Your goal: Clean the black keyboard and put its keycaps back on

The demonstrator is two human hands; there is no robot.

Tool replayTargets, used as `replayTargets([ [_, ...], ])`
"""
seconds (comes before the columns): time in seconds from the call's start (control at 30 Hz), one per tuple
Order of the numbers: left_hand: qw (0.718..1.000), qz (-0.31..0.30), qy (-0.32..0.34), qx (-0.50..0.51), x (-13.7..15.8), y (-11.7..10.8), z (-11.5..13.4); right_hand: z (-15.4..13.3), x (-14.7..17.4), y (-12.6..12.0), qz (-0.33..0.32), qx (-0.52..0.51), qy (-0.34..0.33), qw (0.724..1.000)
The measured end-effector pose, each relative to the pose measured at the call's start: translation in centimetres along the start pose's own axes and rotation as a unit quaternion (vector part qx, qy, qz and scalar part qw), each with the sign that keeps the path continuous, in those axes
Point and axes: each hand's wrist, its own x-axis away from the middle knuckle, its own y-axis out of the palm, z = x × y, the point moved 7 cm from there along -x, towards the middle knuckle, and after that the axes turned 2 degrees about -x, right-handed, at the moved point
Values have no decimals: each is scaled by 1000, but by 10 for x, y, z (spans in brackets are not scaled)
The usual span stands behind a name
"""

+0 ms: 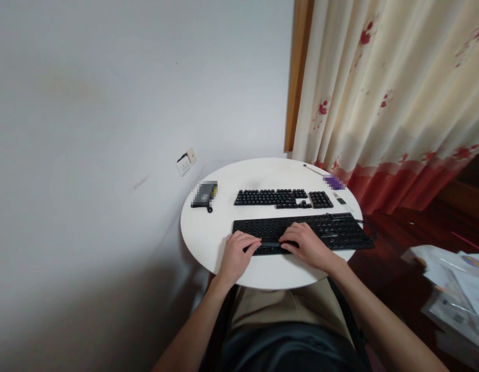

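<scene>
Between my two hands lies a long dark spacebar keycap (271, 244), level over the lower edge of a black keyboard (324, 233) with its keycaps off. The fingers of my left hand (238, 252) pinch its left end. My right hand (306, 245) grips its right end with thumb and fingers. Whether the keycap touches the keyboard I cannot tell. Behind the keyboard, loose black keycaps (268, 198) are laid out in rows, with a number pad block (321, 199) of them to the right.
A round white table (212, 240) carries everything. A blurred dark pouch-like item (204, 195) lies at its left, a purple-ended tool (334, 182) at its far right. The keyboard's cable (365, 223) hangs over the right edge. Wall and curtain (379, 103) stand behind; papers (456, 284) lie right.
</scene>
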Motion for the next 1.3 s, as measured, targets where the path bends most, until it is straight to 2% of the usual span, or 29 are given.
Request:
replayTargets([
  [0.47, 999, -4, 10, -32, 8, 2, -4, 6, 19, 17, 101, -22, -5, 995],
  [1.0, 998, -14, 27, -53, 8, 1, 3, 2, 22, 15, 97, -19, -18, 995],
  [1.3, 990, -10, 83, -114, 13, 6, 11, -3, 23, 11, 105, -18, -26, 994],
])
